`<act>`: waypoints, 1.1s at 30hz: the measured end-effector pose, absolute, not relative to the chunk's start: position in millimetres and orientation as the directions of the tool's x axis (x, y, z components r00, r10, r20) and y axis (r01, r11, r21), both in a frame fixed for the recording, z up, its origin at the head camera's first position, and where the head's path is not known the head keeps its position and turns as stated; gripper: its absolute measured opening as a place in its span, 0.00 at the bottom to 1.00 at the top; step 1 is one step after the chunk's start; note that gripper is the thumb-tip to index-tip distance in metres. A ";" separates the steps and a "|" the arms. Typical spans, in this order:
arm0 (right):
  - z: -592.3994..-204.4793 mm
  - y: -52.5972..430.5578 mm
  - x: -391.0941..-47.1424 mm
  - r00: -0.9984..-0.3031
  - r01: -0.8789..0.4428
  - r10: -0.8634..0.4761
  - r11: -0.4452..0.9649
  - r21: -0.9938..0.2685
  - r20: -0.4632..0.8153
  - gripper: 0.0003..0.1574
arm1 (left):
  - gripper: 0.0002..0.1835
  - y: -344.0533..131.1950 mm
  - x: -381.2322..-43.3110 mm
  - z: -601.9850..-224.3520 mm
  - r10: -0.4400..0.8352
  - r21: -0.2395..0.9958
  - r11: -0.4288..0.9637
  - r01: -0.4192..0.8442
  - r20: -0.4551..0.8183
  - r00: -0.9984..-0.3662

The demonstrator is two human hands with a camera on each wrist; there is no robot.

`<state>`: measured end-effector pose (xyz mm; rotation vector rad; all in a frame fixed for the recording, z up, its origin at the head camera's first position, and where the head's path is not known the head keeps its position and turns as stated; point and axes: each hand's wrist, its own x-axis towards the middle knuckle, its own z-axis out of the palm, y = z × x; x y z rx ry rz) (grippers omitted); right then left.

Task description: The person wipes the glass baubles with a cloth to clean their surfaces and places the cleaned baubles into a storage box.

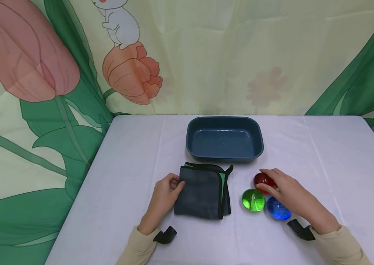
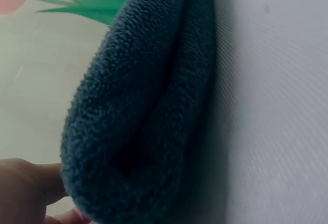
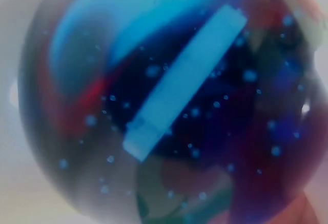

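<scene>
A folded dark grey cloth [image 1: 197, 193] with black edging and a glimpse of green inside lies on the table. My left hand [image 1: 164, 198] is at its left edge, thumb against the cloth and fingers bent; the left wrist view shows the thick fluffy fold [image 2: 138, 101] close up. With thumb and fingers on either side, my right hand [image 1: 291, 191] holds a red glass ball [image 1: 262, 179], partly covered by the fingers. A green glass ball [image 1: 253, 200] and a blue glass ball [image 1: 278, 209] sit just in front of it. The blue ball [image 3: 169, 90] fills the right wrist view.
Behind the cloth stands a dark blue rectangular tray [image 1: 224, 159]. All of it rests on a white-covered table [image 1: 133, 154]. A curtain [image 1: 206, 55] printed with flowers hangs along the table's back edge and left side.
</scene>
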<state>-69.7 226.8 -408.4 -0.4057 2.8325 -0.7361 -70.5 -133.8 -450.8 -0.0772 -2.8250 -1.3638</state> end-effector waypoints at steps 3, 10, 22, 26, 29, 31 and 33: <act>-408.5 229.4 -67.0 -0.948 -0.216 -0.305 0.828 -0.518 -0.092 0.39 | 0.10 -135.2 -69.3 -450.6 0.054 0.822 0.569 0.023 -0.009 -0.999; -401.9 233.3 -64.9 -0.955 -0.223 -0.293 0.816 -0.533 -0.049 0.38 | 0.10 -135.9 -67.6 -450.4 0.028 0.861 0.509 0.008 -0.007 -1.000; -388.1 227.8 -63.9 -0.961 -0.246 -0.277 0.808 -0.535 0.024 0.38 | 0.10 -134.2 -66.8 -434.9 -0.001 0.876 0.478 0.067 0.077 -0.997; -383.9 223.6 -62.9 -0.957 -0.266 -0.285 0.798 -0.540 0.050 0.38 | 0.10 -133.4 -66.2 -432.3 -0.002 0.876 0.475 0.084 0.097 -0.995; -380.5 220.0 -61.4 -0.954 -0.284 -0.288 0.796 -0.535 0.078 0.38 | 0.10 -132.8 -65.5 -429.4 -0.003 0.876 0.474 0.091 0.105 -0.994; -378.6 216.7 -60.7 -0.950 -0.303 -0.294 0.793 -0.529 0.103 0.38 | 0.11 -132.6 -64.8 -426.5 -0.006 0.876 0.472 0.099 0.115 -0.993; -376.8 212.6 -60.5 -0.946 -0.319 -0.301 0.789 -0.526 0.122 0.38 | 0.11 -132.4 -64.1 -423.0 -0.010 0.879 0.464 0.106 0.125 -0.992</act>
